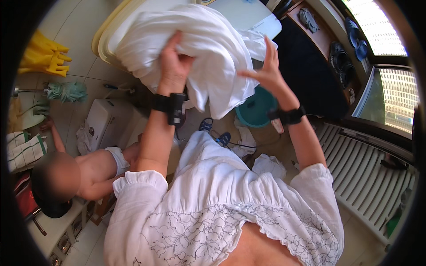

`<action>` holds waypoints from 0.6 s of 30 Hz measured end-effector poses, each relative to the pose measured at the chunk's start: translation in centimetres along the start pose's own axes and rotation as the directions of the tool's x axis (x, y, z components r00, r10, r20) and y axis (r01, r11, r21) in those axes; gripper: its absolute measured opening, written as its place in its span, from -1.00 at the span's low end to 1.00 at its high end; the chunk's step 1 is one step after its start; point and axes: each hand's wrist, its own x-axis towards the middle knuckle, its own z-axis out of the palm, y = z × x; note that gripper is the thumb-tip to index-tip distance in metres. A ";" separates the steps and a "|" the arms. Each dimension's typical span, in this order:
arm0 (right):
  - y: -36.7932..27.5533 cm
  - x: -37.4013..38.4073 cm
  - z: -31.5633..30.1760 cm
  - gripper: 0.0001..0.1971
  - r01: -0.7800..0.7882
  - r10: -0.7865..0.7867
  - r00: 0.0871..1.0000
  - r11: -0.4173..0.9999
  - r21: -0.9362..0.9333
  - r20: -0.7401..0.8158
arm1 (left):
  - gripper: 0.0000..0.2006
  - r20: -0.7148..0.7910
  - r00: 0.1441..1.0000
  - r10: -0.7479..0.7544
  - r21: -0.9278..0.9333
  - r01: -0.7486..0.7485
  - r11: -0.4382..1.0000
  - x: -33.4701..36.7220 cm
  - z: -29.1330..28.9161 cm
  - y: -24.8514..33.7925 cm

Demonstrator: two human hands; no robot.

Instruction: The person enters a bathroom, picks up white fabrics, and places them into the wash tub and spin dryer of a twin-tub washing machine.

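Note:
A large bunched white cloth (213, 48) is in front of me, its folds hanging down toward the floor. My left hand (175, 66) has hold of it from the near side, some of its fingers hidden among the folds. Just right of the cloth, my right hand (268, 73) is raised with thumb and fingers spread and nothing in the grasp. Behind the cloth is a white tub-like appliance with a yellowed rim (100, 40). A pale blue-white panel (259, 20) lies beyond it. Both my wrists wear black straps.
A teal basin (256, 106) sits on the floor below my right hand, near crumpled white cloths (268, 165). At left, a bare-chested child (95, 175) is close to a toilet (108, 117). Yellow gloves (44, 55) hang on the wall; a slatted white rack (359, 173) is at right.

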 end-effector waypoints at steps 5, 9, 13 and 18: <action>5.0 -5.4 10.0 0.36 -0.602 0.545 0.799 0.723 0.339 0.255 | -0.57 -0.039 0.979 0.198 -0.062 -0.200 0.978 -0.3 -2.3 4.3; -0.4 1.1 12.8 -0.27 -0.593 0.475 0.765 0.258 0.763 0.435 | -0.42 -0.324 0.938 -0.126 0.223 0.205 0.953 -4.2 -9.2 7.4; -5.3 8.0 15.1 -0.52 -0.321 0.160 0.934 -0.010 0.947 0.318 | -0.31 -0.560 0.821 0.109 0.612 0.321 0.722 -12.4 -10.7 7.7; -3.2 10.4 17.6 -0.36 -0.190 0.150 0.981 0.882 0.432 0.125 | -0.05 0.143 0.817 0.558 0.962 0.018 -0.272 -10.4 -13.8 2.4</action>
